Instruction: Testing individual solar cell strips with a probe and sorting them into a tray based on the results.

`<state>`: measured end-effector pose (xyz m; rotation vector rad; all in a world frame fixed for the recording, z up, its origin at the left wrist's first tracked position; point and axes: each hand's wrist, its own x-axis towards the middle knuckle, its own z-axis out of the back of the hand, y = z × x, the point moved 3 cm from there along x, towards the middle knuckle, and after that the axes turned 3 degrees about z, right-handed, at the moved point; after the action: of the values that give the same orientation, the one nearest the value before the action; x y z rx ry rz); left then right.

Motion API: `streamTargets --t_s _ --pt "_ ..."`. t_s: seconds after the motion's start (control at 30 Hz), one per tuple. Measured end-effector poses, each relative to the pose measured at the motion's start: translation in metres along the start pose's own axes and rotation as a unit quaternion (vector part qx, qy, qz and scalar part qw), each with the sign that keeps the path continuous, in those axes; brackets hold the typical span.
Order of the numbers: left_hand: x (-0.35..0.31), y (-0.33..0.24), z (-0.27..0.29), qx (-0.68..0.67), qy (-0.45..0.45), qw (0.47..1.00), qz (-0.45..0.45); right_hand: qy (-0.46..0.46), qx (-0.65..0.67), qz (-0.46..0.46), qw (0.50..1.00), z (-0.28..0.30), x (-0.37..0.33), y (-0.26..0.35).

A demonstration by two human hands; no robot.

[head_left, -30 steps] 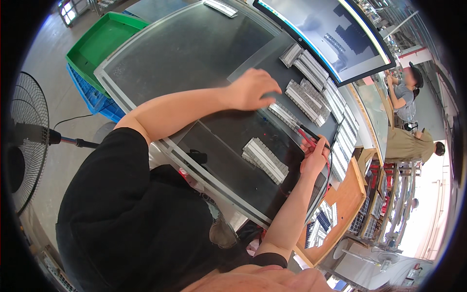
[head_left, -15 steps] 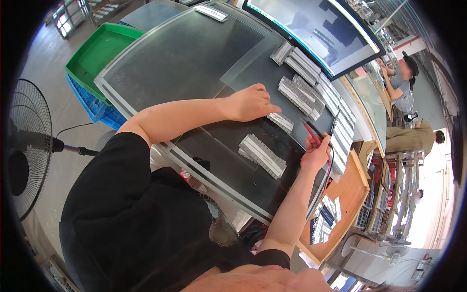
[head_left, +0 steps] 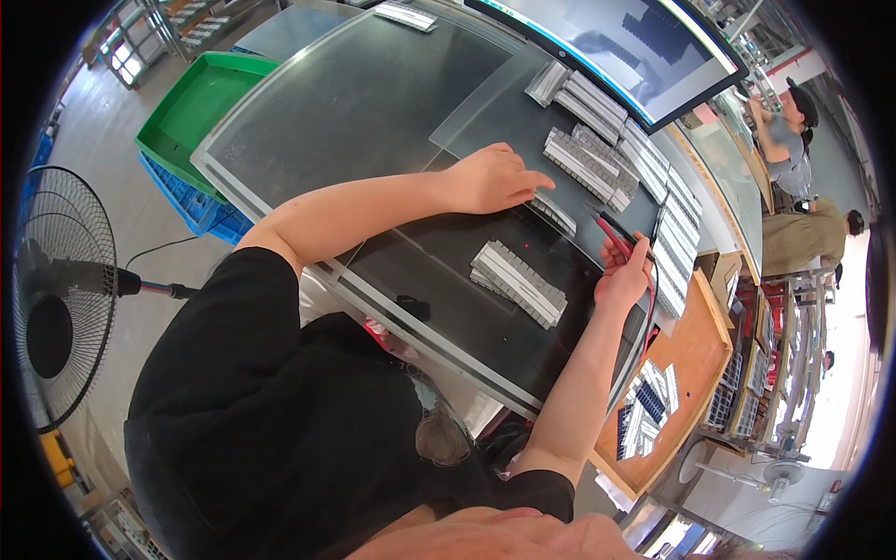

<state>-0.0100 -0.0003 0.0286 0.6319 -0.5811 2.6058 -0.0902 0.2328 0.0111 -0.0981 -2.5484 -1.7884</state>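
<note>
Left hand [head_left: 495,180] at one end of segmented strip [head_left: 556,217] on dark tabletop [head_left: 425,289], fingers half-curled with index extended, can't tell if gripping; right hand [head_left: 623,273] has fingers closed around red-and-black probes [head_left: 614,227], tips near strip's other end.

The probes [head_left: 616,227] are red and black, the strips [head_left: 520,283] grey with white stripes

The black shirt [head_left: 271,411] has short, loose sleeves [head_left: 219,303] and a greyish-brown print [head_left: 441,437] in front; the forearms [head_left: 373,204] and fingers [head_left: 532,180] are bare.
</note>
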Motion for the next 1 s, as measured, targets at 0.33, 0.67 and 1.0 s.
streamTargets --t_s 0.33,0.67,1.0 --pt "0.006 0.015 0.013 -0.279 -0.061 0.938 0.198 0.019 -0.007 0.002 1.0 -0.001 -0.002 -0.002" --pt "0.022 0.002 0.005 -0.448 0.013 0.857 0.252 0.037 -0.014 -0.012 0.999 -0.005 -0.002 -0.003" --pt "0.139 -0.159 -0.027 -0.411 0.044 0.911 -0.011 0.004 0.206 0.095 0.974 0.011 0.006 -0.014"
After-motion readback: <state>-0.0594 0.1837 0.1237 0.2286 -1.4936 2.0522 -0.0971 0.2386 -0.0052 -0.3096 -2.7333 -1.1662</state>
